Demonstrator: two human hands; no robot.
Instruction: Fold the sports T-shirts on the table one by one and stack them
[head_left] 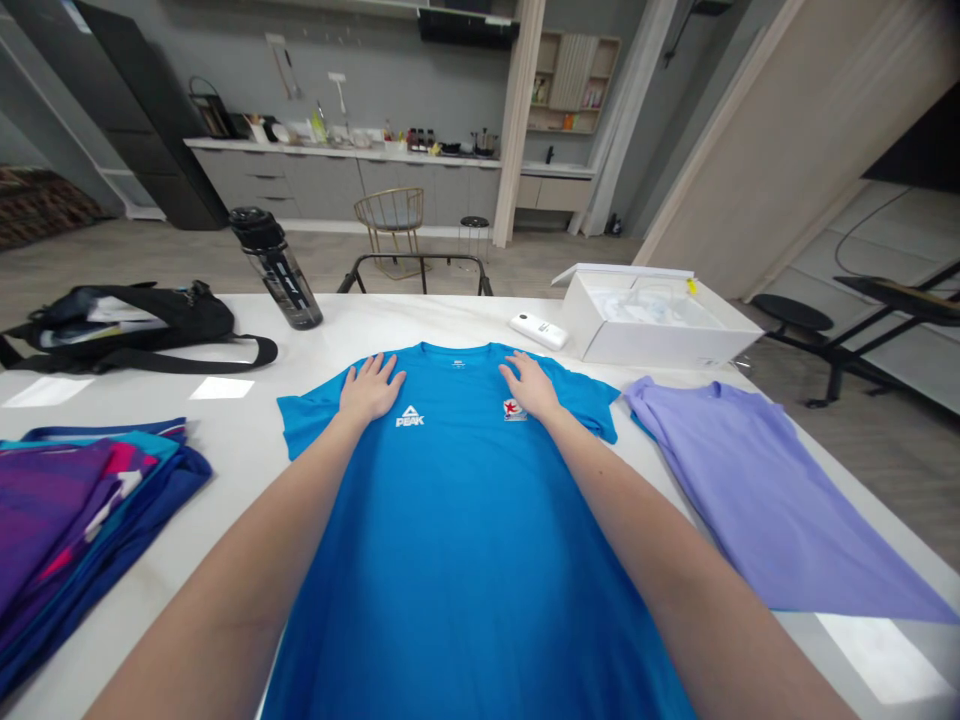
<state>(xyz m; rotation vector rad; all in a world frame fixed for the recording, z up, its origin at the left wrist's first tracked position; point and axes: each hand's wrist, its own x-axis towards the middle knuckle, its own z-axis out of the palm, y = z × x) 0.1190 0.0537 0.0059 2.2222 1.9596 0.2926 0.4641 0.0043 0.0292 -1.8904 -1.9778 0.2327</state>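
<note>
Folded clothes (pixel 161 495): stacked at left; purple, pink, blue.
Black bag (pixel 161 312): open, strap trailing.
Bottle (pixel 277 270): black lid; white lettering, illegible.
Left hand (pixel 370 388): palm down, fingers spread, flat near one shoulder of the T-shirt.
Blue T-shirt (pixel 465 530): laid out mid-table, collar away; "PEAK" logo (pixel 409 417), red-star emblem (pixel 514 410), collar print too small to read.
Right hand (pixel 529 385): palm down, fingers parted, near the other shoulder.
White device (pixel 538 330): beyond that hand.
White box (pixel 652 345): lid raised, yellow tag (pixel 691 286).
Lilac shirt (pixel 780 480): flat, far right.
</note>
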